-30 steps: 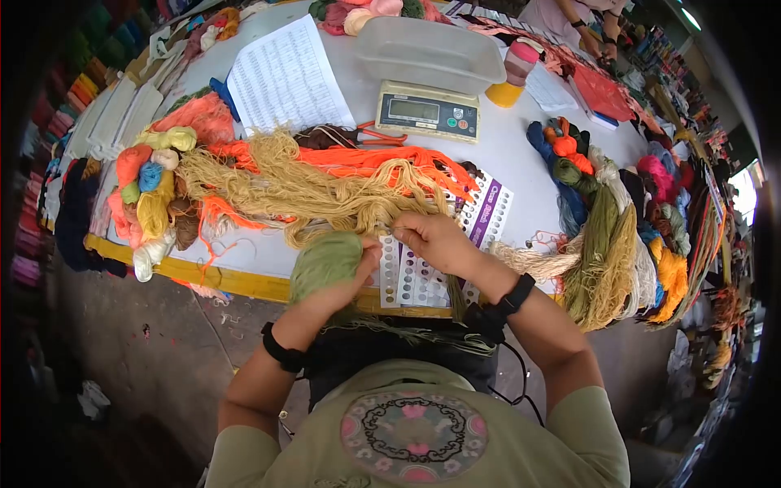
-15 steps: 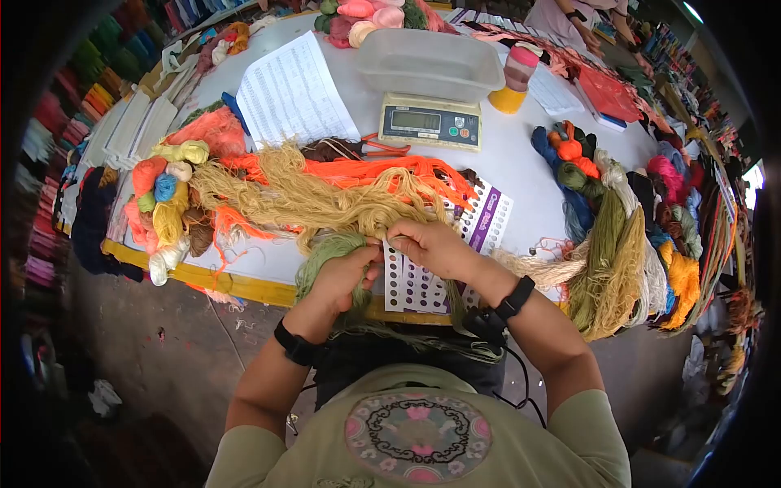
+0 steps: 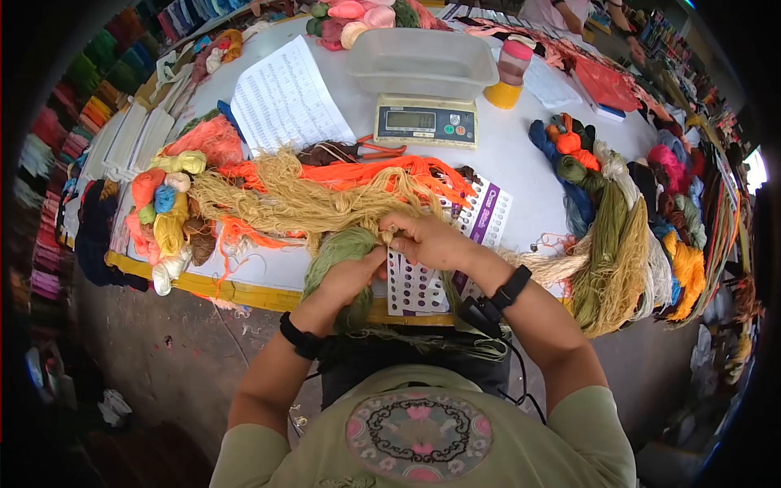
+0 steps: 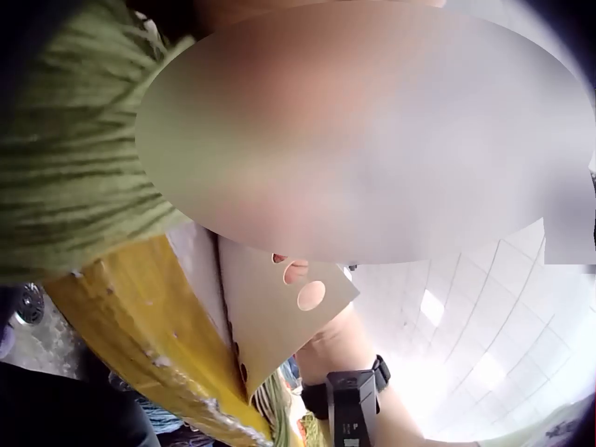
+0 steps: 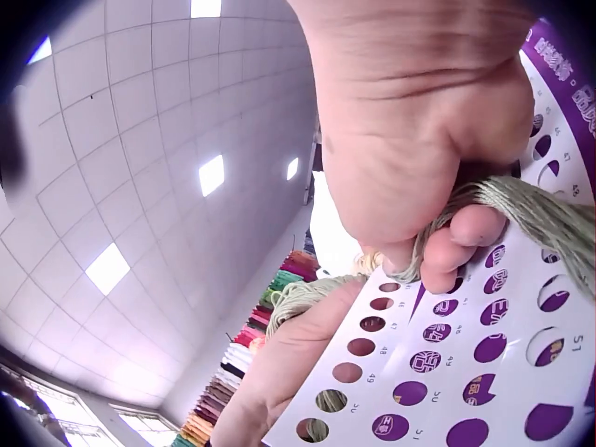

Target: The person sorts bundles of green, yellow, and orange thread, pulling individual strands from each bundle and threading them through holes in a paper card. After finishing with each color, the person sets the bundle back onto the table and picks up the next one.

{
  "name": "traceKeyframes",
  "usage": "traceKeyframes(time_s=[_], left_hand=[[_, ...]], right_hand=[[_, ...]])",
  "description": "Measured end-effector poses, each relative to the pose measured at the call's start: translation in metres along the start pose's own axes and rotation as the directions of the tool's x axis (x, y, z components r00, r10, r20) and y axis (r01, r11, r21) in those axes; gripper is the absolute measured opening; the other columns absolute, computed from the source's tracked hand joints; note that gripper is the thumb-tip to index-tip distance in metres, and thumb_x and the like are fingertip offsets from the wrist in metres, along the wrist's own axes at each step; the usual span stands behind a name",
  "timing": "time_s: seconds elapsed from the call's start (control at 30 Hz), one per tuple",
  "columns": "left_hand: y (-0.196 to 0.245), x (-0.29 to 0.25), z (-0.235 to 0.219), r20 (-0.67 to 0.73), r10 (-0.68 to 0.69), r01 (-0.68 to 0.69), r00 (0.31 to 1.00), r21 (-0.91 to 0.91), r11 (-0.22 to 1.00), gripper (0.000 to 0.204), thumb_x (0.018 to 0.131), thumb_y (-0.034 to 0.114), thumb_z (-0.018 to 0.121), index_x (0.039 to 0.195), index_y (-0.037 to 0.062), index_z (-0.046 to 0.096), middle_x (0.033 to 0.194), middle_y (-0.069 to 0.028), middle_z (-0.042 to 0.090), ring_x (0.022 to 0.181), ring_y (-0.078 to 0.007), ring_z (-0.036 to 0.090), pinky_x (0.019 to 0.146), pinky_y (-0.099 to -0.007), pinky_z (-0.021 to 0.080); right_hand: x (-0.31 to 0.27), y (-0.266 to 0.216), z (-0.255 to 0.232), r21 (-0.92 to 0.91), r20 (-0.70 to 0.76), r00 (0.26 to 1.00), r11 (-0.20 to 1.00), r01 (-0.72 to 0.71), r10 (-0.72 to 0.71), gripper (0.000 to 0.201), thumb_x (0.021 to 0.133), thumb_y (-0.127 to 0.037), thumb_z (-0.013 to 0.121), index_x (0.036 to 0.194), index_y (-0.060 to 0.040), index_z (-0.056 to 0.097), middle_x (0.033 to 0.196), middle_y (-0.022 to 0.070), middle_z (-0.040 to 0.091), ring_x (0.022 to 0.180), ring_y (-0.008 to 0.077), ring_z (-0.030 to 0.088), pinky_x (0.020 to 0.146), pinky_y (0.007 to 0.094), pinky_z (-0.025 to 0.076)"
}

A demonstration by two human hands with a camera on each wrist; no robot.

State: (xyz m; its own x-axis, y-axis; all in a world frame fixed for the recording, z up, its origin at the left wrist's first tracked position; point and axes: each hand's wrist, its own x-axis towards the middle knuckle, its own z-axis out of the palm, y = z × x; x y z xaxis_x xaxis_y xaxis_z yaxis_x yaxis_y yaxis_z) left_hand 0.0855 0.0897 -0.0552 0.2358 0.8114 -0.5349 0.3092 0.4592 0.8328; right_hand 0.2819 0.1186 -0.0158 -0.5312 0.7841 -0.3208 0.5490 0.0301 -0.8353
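A green thread skein [image 3: 340, 254] hangs at the table's front edge, with my left hand [image 3: 355, 275] gripping it. Close beside it, my right hand [image 3: 431, 241] pinches a strand bundle near the punched card [image 3: 412, 286]. In the right wrist view, green strands [image 5: 531, 212] pass through the curled fingers of my right hand [image 5: 438, 140], over the card with rows of holes [image 5: 410, 396]. The left wrist view shows the green skein [image 4: 84, 149] large at the left; a blurred patch hides most of my left hand there. Tan thread [image 3: 301, 195] lies just behind both hands.
Behind the tan and orange threads stand a scale [image 3: 427, 120] with a clear tray [image 3: 423, 61], a jar [image 3: 511, 73] and a printed sheet [image 3: 289, 98]. Colourful skeins lie left [image 3: 169, 211] and right [image 3: 606, 260]. The table's yellow edge [image 3: 236, 290] runs in front.
My left hand has turned and moved slightly right, nearer my right hand, and the green skein has come with it. The fingers of my right hand have shifted on the strands.
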Motion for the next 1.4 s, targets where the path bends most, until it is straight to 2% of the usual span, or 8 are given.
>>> traceKeyframes(time_s=[0.17,0.33,0.6,0.7,0.77,1.03,1.17,1.4], left_hand=[[-0.011,-0.019,-0.046,-0.202,0.159,-0.138,0.966,0.112,0.984,0.03,0.09,0.037,0.055,0.083,0.0088,0.062,0.075,-0.0037,0.061,0.061,-0.0081,0.048,0.052,-0.0224,0.035],[-0.017,-0.028,-0.05,-0.166,0.136,-0.188,0.977,-0.356,0.915,0.027,0.092,0.03,0.058,0.099,0.0032,0.058,0.083,-0.0065,0.064,0.06,-0.0103,0.053,0.051,-0.0231,0.038],[-0.004,-0.037,-0.027,-0.259,0.217,-0.245,0.941,-0.083,0.966,0.022,0.089,0.021,0.064,0.101,0.0034,0.059,0.086,-0.0062,0.065,0.059,-0.0074,0.048,0.049,-0.0214,0.037],[0.018,-0.052,-0.021,0.08,0.121,-0.048,0.989,-0.603,0.796,0.025,0.092,0.019,0.057,0.112,0.0039,0.058,0.088,-0.0061,0.065,0.056,-0.0069,0.047,0.05,-0.0213,0.038],[0.023,-0.046,-0.016,0.346,0.24,-0.031,0.907,-0.513,0.858,0.031,0.095,0.017,0.05,0.123,0.0063,0.053,0.091,-0.0074,0.067,0.054,-0.0074,0.048,0.051,-0.022,0.04],[0.033,-0.024,0.01,0.219,0.157,-0.217,0.963,0.281,0.935,0.03,0.099,0.023,0.043,0.123,0.0063,0.051,0.094,-0.005,0.068,0.057,-0.009,0.056,0.053,-0.0238,0.045],[0.032,-0.032,-0.017,0.216,0.112,-0.083,0.97,-0.137,0.987,0.026,0.097,0.025,0.051,0.112,0.0043,0.055,0.096,-0.0072,0.069,0.057,-0.0102,0.058,0.051,-0.0221,0.044],[0.012,-0.085,-0.121,0.009,0.52,-0.161,0.854,-0.947,0.28,0.013,0.098,0.017,0.049,0.104,0.0093,0.057,0.075,0.0027,0.058,0.043,-0.0016,0.039,0.037,-0.0215,0.034]], right_hand=[[0.008,0.016,0.005,-0.114,-0.068,0.976,0.974,0.196,-0.205,0.022,0.095,-0.017,0.053,0.116,-0.0121,0.049,0.069,0.0088,0.062,0.058,0.0179,0.059,0.062,0.0345,0.048],[0.007,0.014,0.006,-0.08,-0.063,0.973,0.973,0.215,-0.221,0.022,0.094,-0.016,0.054,0.115,-0.0102,0.05,0.07,0.0081,0.062,0.058,0.0166,0.059,0.061,0.0329,0.048],[0.002,0.017,0.012,-0.203,-0.128,0.954,0.948,0.243,-0.272,0.029,0.092,-0.015,0.058,0.12,-0.014,0.05,0.071,0.0074,0.062,0.063,0.0174,0.06,0.061,0.0321,0.047],[-0.002,0.017,0.013,-0.228,-0.142,0.952,0.945,0.236,-0.272,0.038,0.09,-0.015,0.061,0.127,-0.0166,0.05,0.074,0.0072,0.063,0.067,0.0177,0.061,0.064,0.0314,0.047],[0.001,0.023,0.017,-0.2,-0.153,0.95,0.95,0.239,-0.271,0.044,0.089,-0.014,0.063,0.131,-0.0172,0.049,0.076,0.0067,0.065,0.069,0.0174,0.061,0.066,0.0308,0.048],[0.008,0.046,0.017,0.399,-0.008,0.962,0.881,0.253,-0.273,0.055,0.086,-0.013,0.069,0.137,-0.0141,0.047,0.092,0.0,0.064,0.081,0.0066,0.056,0.078,0.0246,0.046],[-0.005,0.029,0.014,0.052,-0.078,0.96,0.96,0.274,-0.269,0.05,0.091,-0.026,0.064,0.137,-0.0153,0.047,0.104,0.0041,0.064,0.085,0.0102,0.058,0.08,0.0264,0.047],[-0.006,0.029,0.016,-0.173,-0.104,0.951,0.947,0.272,-0.292,0.055,0.095,-0.052,0.045,0.137,-0.0175,0.047,0.107,0.0122,0.063,0.089,0.0225,0.063,0.082,0.0332,0.049]])
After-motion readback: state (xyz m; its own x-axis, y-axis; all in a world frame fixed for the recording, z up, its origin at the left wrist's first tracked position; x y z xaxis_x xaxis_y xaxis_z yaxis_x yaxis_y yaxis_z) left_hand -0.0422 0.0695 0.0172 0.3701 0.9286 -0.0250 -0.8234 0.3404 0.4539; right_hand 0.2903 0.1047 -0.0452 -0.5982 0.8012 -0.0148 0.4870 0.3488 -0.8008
